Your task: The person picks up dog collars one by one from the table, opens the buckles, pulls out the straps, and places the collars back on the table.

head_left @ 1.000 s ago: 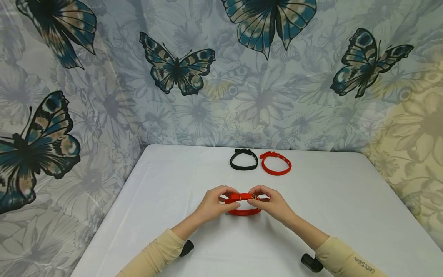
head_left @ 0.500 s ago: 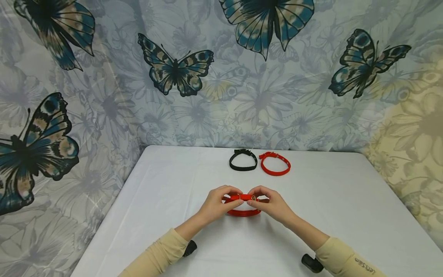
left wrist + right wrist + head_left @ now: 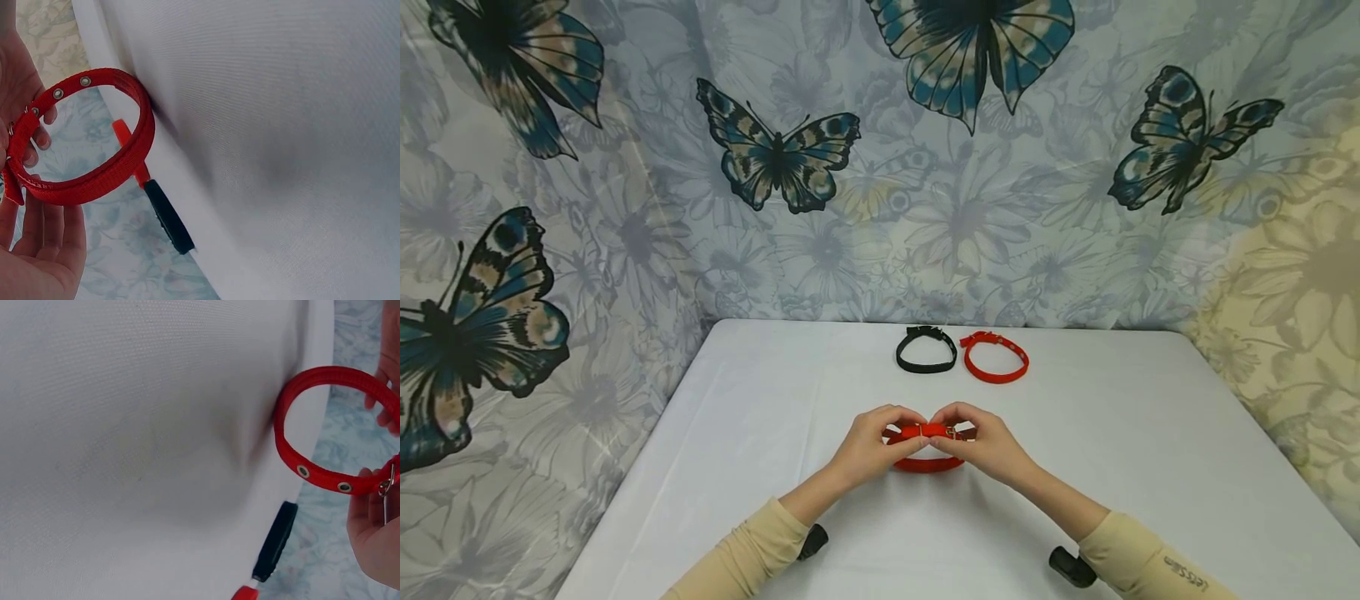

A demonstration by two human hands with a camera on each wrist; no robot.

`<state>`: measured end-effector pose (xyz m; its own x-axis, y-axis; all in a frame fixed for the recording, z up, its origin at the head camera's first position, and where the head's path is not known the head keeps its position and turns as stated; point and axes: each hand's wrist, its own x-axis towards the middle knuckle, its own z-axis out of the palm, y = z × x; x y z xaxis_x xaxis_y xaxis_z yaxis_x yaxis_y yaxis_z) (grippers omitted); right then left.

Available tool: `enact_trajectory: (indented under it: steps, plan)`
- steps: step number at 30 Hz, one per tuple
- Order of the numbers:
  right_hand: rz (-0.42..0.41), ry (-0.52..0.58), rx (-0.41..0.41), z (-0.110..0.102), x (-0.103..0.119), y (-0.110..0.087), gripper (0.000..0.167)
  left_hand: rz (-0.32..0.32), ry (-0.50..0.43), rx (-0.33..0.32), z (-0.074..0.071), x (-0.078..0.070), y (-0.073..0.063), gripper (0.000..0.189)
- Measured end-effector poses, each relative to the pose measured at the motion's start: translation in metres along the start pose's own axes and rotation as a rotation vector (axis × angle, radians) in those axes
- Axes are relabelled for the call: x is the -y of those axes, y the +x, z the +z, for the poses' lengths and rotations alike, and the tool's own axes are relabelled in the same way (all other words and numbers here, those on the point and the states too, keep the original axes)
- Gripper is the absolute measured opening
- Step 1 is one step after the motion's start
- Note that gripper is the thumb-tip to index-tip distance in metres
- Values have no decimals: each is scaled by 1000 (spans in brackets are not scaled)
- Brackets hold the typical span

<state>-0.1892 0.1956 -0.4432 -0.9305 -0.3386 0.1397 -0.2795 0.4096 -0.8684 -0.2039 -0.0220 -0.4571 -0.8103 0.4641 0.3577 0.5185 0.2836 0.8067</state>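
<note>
Both hands hold a red buckled pet collar (image 3: 928, 466), looped into a ring, at the near middle of the table. My left hand (image 3: 873, 444) pinches its left side between thumb and fingers, close to the strap's folded end. On the other side my right hand (image 3: 982, 442) pinches the strap by the metal buckle and ring, its fingertips nearly meeting the left ones. In the left wrist view the collar (image 3: 125, 159) shows metal eyelets along its band and a short strap tail. The right wrist view shows a D-ring (image 3: 389, 480) at the right fingers.
Toward the back of the white table (image 3: 760, 392) lie a black collar (image 3: 927, 367) and, right beside it, another red collar (image 3: 997, 377). Butterfly-patterned cloth (image 3: 820, 275) hangs behind and at the sides. Dark wrist devices (image 3: 1072, 567) sit under the forearms.
My left hand has slid a little right along the strap, and the right hand slightly left, bringing the fingertips together at the buckle. The collars at the back stay where they were.
</note>
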Motion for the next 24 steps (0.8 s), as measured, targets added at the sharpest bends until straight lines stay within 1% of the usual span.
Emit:
enact_trajectory:
  steps: [4,14,20,24]
  plan:
    - [-5,1,-12,1,0,-1,24,4,-7,-6,1,2,0,19]
    - [12,8,-27,2,-3,-2,22,-1,-6,-13,0,3,-2,16]
    - [17,49,-13,3,-3,-3,22,-18,-16,-24,0,3,-2,15]
    - [-1,86,2,4,-4,-4,23,-30,-27,-29,-1,4,-3,15]
